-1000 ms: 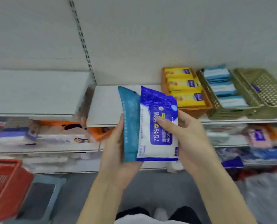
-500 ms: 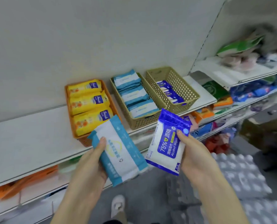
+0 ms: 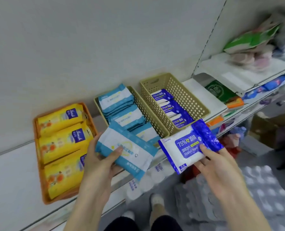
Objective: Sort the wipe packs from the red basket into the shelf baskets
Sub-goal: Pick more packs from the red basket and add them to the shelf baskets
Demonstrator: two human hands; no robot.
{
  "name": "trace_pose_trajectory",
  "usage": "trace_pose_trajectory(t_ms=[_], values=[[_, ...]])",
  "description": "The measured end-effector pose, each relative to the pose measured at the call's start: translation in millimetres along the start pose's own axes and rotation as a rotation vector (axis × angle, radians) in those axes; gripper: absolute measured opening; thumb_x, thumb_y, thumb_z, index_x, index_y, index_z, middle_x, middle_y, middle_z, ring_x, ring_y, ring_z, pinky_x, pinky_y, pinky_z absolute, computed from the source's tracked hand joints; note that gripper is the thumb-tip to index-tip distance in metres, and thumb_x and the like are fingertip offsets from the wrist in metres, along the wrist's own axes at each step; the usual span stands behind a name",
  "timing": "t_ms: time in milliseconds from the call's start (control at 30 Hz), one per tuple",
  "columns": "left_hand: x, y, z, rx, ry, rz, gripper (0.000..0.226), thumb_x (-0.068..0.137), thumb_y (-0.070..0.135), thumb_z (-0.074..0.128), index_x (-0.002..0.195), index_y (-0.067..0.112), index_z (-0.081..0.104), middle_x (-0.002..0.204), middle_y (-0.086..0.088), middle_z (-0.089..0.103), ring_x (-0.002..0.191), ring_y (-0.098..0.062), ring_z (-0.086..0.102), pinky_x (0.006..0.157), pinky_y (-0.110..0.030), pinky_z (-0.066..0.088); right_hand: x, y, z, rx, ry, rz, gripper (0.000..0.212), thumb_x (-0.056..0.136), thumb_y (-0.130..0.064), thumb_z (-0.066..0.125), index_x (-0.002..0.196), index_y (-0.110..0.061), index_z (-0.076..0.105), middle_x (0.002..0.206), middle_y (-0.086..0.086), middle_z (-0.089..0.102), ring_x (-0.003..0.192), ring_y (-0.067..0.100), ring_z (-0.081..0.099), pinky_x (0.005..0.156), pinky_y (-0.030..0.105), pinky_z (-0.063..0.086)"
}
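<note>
Teal-and-white plastic wipe pack (image 3: 130,144) is gripped in the left hand (image 3: 100,164), at the near end of the middle tan basket (image 3: 144,107). The right hand (image 3: 220,165) pinches a blue-and-white alcohol wipe pack (image 3: 183,147) before the right tan perforated basket (image 3: 185,95).

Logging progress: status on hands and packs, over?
Left hand holds teal pack. Right hand holds blue pack, near right basket. No obstruction seen.
</note>
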State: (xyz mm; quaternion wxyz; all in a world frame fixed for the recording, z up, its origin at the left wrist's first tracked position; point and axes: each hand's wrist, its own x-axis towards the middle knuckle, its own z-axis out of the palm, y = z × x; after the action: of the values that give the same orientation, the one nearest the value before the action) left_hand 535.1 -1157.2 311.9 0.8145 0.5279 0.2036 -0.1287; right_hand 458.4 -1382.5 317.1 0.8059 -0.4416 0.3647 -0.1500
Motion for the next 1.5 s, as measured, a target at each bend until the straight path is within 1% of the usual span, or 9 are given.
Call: trace_pose_trajectory(t_ms=[200,367,500,600,767,967,1133,1300,1500], values=[[42,-6,36,0.014,0.231,0.048,0.010,0.087,0.013,0.064,0.094,0.021,0.063,0.096,-0.002,0.073,0.080,-0.009,0.072,0.061,-0.023,0.059,86,-10,19,-0.006,-0.122,0.169,0.043,0.085,0.004,0.056,0.127,-0.003,0.055,0.103,0.011,0.073,0.087,0.022,0.072,0.070,0.036,0.060],[62,-16,72,-0.109,0.353,0.030,0.011,0.086,0.012,0.065,0.095,0.019,0.065,0.092,0.001,0.074,0.083,-0.011,0.072,0.069,-0.028,0.059,150,-33,31,-0.065,-0.231,0.328,0.082,0.048,-0.009,0.087,0.124,0.000,0.056,0.111,0.017,0.069,0.095,0.027,0.070,0.062,0.033,0.058],[74,-23,90,-0.147,0.399,0.032,0.017,0.086,0.014,0.065,0.103,0.018,0.065,0.097,0.000,0.075,0.090,-0.014,0.072,0.072,-0.028,0.060,187,-44,37,-0.090,-0.306,0.402,0.064,0.067,-0.008,0.076,0.127,-0.002,0.056,0.114,0.014,0.069,0.101,0.026,0.069,0.067,0.032,0.059],[77,-26,100,-0.172,0.419,0.033,0.020,0.087,0.015,0.065,0.106,0.019,0.064,0.099,0.002,0.075,0.092,-0.013,0.071,0.068,-0.026,0.059,207,-46,40,-0.136,-0.318,0.445,0.099,0.035,-0.017,0.093,0.126,-0.005,0.056,0.116,0.014,0.068,0.104,0.026,0.068,0.072,0.037,0.059],[85,-21,102,-0.223,0.513,0.041,0.023,0.086,0.024,0.065,0.108,0.017,0.064,0.100,-0.001,0.075,0.095,-0.016,0.070,0.082,-0.034,0.055,227,-47,50,-0.078,-0.320,0.505,0.059,0.070,-0.014,0.067,0.128,-0.012,0.056,0.114,0.008,0.070,0.098,0.019,0.070,0.066,0.032,0.060],[98,-12,111,-0.464,0.459,-0.138,0.024,0.095,0.039,0.049,0.097,0.018,0.062,0.084,-0.002,0.075,0.079,-0.017,0.071,0.067,-0.034,0.052,253,-37,59,-0.009,-0.130,0.632,0.028,0.088,-0.013,0.062,0.116,-0.010,0.057,0.109,0.010,0.068,0.099,0.021,0.066,0.067,0.033,0.061],[87,-2,111,-0.151,0.218,-0.136,0.028,0.088,0.012,0.059,0.113,0.025,0.062,0.099,-0.003,0.075,0.085,-0.019,0.073,0.061,-0.035,0.060,294,-21,79,0.067,-0.028,0.708,0.010,0.092,-0.012,0.059,0.099,-0.004,0.059,0.101,0.008,0.064,0.098,0.020,0.062,0.070,0.034,0.057],[106,22,85,0.642,0.307,0.089,0.044,0.078,0.007,0.074,0.106,0.035,0.056,0.097,0.001,0.070,0.077,-0.014,0.069,0.058,-0.030,0.056,331,-7,106,-0.018,-0.026,0.649,0.040,0.093,-0.009,0.058,0.132,-0.005,0.051,0.130,0.010,0.058,0.119,0.021,0.056,0.082,0.033,0.051],[164,21,59,1.184,-0.023,0.046,0.025,0.076,0.026,0.078,0.094,0.030,0.061,0.098,0.004,0.070,0.091,-0.016,0.067,0.080,-0.039,0.056,343,11,118,-0.295,-0.019,0.334,0.036,0.088,-0.007,0.066,0.121,-0.005,0.053,0.116,0.010,0.065,0.080,0.017,0.066,0.065,0.029,0.055]])
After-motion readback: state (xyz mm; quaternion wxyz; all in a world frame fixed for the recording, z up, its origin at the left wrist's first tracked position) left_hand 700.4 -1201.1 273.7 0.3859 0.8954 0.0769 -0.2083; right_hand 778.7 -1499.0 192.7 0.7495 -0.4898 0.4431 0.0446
